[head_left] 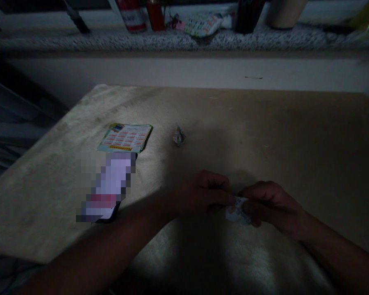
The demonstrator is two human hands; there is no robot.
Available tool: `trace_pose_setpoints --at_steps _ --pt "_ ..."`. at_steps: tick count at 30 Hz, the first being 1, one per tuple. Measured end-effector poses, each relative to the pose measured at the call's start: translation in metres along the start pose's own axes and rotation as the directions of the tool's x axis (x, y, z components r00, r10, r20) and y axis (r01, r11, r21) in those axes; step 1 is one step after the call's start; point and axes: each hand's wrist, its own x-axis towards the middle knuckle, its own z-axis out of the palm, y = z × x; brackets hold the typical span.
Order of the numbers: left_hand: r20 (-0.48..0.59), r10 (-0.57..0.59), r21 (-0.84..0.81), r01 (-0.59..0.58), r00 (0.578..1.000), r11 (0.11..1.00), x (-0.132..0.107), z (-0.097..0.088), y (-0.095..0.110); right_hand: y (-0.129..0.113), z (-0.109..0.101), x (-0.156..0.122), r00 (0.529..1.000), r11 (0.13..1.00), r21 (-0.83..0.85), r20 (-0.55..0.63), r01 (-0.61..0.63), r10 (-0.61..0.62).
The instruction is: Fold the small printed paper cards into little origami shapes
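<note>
Over the front part of the table, a small piece of printed paper (238,213), white with orange and dark marks, is held between both hands. It looks folded, though shadow and fingers cover part of it. My left hand (210,191) pinches its upper left edge, fingers curled. From the other side, the thumb and fingers of my right hand (272,207) close on its right end. Farther back lies a crumpled or folded bit of printed paper (178,137), touched by neither hand. A stack of printed calendar cards (126,137) rests at the left.
A phone with a lit, blurred screen (113,180) lies left of my forearm on the pale table (264,123). Behind, a speckled stone sill (104,42) carries a red can (132,15), a printed packet (203,24), a dark cup (248,16) and other items. The light is dim.
</note>
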Motion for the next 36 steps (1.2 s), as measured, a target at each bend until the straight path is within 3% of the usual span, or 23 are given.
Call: trace_pose_setpoints --at_steps 4,7,9,11,13,15,17,20,22,24,25,28,32,34,36 --pt "-0.072 -0.017 -0.099 0.01 0.997 0.995 0.002 0.002 0.001 0.001 0.0 0.001 0.996 0.998 -0.043 -0.081 0.037 -0.041" --pt "-0.204 -0.051 -0.263 -0.004 0.978 0.965 0.004 0.003 0.001 0.0 0.003 0.001 0.93 0.953 -0.233 -0.265 0.194 -0.254" --pt "-0.266 -0.081 -0.349 -0.018 0.961 0.937 0.005 0.004 0.0 -0.001 0.004 0.002 0.82 0.821 -0.484 -0.307 0.303 -0.483" --pt "-0.289 -0.104 -0.393 -0.018 0.952 0.919 0.006 0.006 0.0 -0.002 0.005 0.004 0.707 0.59 -0.727 -0.208 0.35 -0.676" --pt "-0.273 -0.131 -0.415 0.006 0.953 0.91 0.005 0.01 0.001 -0.005 0.004 0.006 0.634 0.391 -0.825 -0.052 0.408 -0.772" --pt "-0.236 -0.161 -0.43 0.046 0.958 0.902 0.005 0.013 0.001 -0.007 0.004 0.008 0.589 0.295 -0.839 0.037 0.458 -0.807" --pt "-0.19 -0.185 -0.438 0.085 0.964 0.895 0.004 0.015 0.001 -0.009 0.004 0.008 0.574 0.289 -0.831 0.044 0.475 -0.818" --pt "-0.147 -0.157 -0.347 0.098 0.977 0.933 0.001 0.015 0.0 -0.011 0.006 0.005 0.609 0.425 -0.766 -0.055 0.483 -0.791" --pt "-0.148 -0.054 -0.12 0.036 0.988 0.992 -0.003 0.014 0.0 -0.012 0.007 0.003 0.684 0.594 -0.661 -0.165 0.459 -0.711" --pt "-0.126 0.128 0.212 -0.099 0.984 0.972 -0.009 0.012 0.001 -0.013 0.009 0.002 0.771 0.755 -0.527 -0.262 0.39 -0.581" --pt "-0.092 0.214 0.366 -0.167 0.972 0.916 -0.011 0.011 0.003 -0.013 0.009 0.001 0.811 0.816 -0.469 -0.296 0.337 -0.505" --pt "0.049 0.41 0.673 -0.334 0.911 0.66 -0.014 0.008 0.005 -0.012 0.01 -0.001 0.87 0.901 -0.346 -0.319 0.263 -0.377" --pt "0.252 0.582 0.791 -0.511 0.773 0.337 -0.011 0.006 0.003 -0.009 0.01 -0.001 0.93 0.956 -0.206 -0.263 0.208 -0.258" --pt "0.288 0.621 0.773 -0.56 0.729 0.299 -0.009 0.007 0.0 -0.008 0.009 -0.002 0.939 0.963 -0.165 -0.239 0.213 -0.248" --pt "0.271 0.628 0.752 -0.568 0.729 0.335 -0.009 0.008 -0.002 -0.009 0.009 -0.002 0.938 0.961 -0.147 -0.229 0.233 -0.262"
